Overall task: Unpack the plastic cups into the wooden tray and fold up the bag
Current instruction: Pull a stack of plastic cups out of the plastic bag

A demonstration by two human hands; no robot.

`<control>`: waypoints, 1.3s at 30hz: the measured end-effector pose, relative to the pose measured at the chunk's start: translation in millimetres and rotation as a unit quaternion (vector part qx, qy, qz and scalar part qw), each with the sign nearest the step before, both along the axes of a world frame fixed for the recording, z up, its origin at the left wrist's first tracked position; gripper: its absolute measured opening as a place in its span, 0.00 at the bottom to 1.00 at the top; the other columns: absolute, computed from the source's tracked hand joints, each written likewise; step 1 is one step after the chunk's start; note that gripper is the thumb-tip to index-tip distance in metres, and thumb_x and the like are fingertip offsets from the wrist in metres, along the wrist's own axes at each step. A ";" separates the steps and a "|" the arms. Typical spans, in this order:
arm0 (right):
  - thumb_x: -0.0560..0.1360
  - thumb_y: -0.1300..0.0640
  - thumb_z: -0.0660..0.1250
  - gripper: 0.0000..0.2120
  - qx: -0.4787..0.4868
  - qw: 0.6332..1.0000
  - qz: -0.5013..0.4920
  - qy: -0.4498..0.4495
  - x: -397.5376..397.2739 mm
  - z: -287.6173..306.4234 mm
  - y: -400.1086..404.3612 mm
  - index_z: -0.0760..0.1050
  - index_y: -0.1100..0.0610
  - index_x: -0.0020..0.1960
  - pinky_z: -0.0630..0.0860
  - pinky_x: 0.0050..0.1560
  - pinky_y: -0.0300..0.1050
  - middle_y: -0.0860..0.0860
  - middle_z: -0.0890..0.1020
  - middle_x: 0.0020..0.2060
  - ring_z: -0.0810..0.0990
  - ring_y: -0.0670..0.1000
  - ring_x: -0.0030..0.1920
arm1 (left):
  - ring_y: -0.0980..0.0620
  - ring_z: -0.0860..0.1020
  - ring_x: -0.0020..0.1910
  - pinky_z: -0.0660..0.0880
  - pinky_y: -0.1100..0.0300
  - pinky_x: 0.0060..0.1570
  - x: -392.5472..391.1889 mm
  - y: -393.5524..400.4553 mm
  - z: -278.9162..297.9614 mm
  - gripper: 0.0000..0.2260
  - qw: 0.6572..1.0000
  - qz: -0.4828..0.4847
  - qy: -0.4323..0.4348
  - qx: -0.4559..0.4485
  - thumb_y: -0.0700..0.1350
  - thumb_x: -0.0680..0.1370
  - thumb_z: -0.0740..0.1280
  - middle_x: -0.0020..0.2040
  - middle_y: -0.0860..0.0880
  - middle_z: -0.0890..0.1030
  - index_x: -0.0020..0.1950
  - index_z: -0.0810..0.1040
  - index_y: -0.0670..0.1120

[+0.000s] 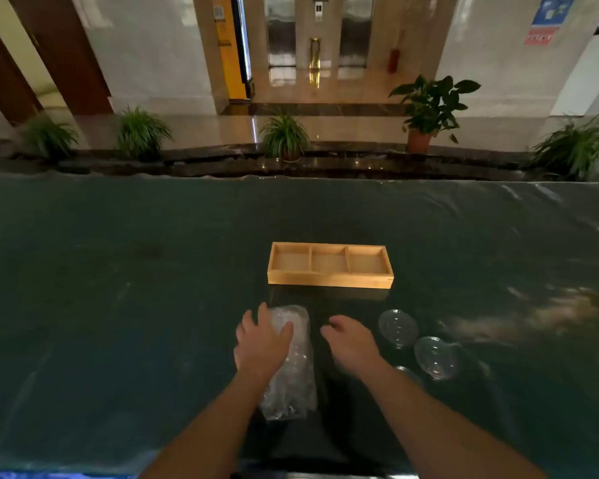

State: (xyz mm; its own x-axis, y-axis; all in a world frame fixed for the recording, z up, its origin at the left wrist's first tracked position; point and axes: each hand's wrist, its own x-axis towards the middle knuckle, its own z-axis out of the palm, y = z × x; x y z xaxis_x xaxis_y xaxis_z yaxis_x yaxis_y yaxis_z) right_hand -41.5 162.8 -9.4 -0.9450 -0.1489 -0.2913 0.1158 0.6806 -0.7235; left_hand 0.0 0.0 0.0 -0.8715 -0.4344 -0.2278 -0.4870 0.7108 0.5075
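A clear plastic bag (293,378) lies folded into a long strip on the dark table, running toward me. My left hand (261,340) rests flat on its far left part, fingers spread and straight. Just right of the bag, my right hand (351,342) hovers with fingers loosely curled and nothing in it. Two clear plastic cups (397,328) (436,357) stand on the table right of my right hand; a third cup (407,373) shows partly behind my right forearm. The wooden tray (329,281) with three compartments sits beyond the hands, and all its compartments hold nothing.
The table (118,305) is covered in a dark glossy sheet with glare patches on the right. Beyond its far edge are potted plants (429,108) and a polished lobby floor.
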 end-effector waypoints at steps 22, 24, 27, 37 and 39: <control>0.66 0.42 0.73 0.18 -0.259 0.919 -0.233 -0.183 42.5 -47.1 -68.0 0.80 0.54 0.48 0.80 0.41 0.48 0.53 0.86 0.44 0.86 0.51 0.41 | 0.38 0.67 0.70 0.68 0.45 0.65 -18.1 -19.3 -50.0 0.48 0.952 0.101 -0.112 0.266 0.66 0.67 0.70 0.73 0.40 0.66 0.79 0.50 0.49; 0.66 0.41 0.72 0.20 -0.267 0.910 -0.230 -0.219 41.0 -47.2 -68.8 0.81 0.52 0.51 0.79 0.42 0.46 0.49 0.87 0.46 0.86 0.47 0.43 | 0.38 0.70 0.67 0.70 0.46 0.64 -22.2 -21.7 -50.4 0.48 0.950 0.098 -0.125 0.268 0.66 0.65 0.70 0.69 0.40 0.70 0.78 0.54 0.47; 0.68 0.45 0.70 0.14 -0.330 0.876 -0.217 -0.278 39.8 -48.3 -71.9 0.86 0.52 0.48 0.77 0.35 0.41 0.50 0.88 0.43 0.86 0.47 0.37 | 0.40 0.76 0.61 0.74 0.45 0.61 -24.8 -28.6 -49.7 0.46 0.936 0.085 -0.125 0.318 0.64 0.60 0.70 0.64 0.42 0.75 0.74 0.61 0.47; 0.68 0.40 0.73 0.18 -0.273 0.924 -0.191 -0.188 50.1 9.1 -123.6 0.79 0.48 0.54 0.81 0.38 0.41 0.46 0.87 0.45 0.86 0.45 0.42 | 0.45 0.85 0.50 0.81 0.41 0.52 -11.8 -99.4 -35.2 0.33 0.817 0.021 0.006 0.576 0.58 0.63 0.80 0.55 0.45 0.85 0.64 0.75 0.50; 0.64 0.36 0.72 0.20 -0.249 0.943 -0.170 -0.138 51.0 28.7 -139.5 0.78 0.43 0.52 0.83 0.42 0.45 0.44 0.86 0.44 0.86 0.43 0.42 | 0.42 0.84 0.53 0.79 0.39 0.55 -10.0 -113.0 -28.7 0.36 0.796 0.017 0.037 0.604 0.58 0.62 0.81 0.57 0.43 0.84 0.66 0.74 0.49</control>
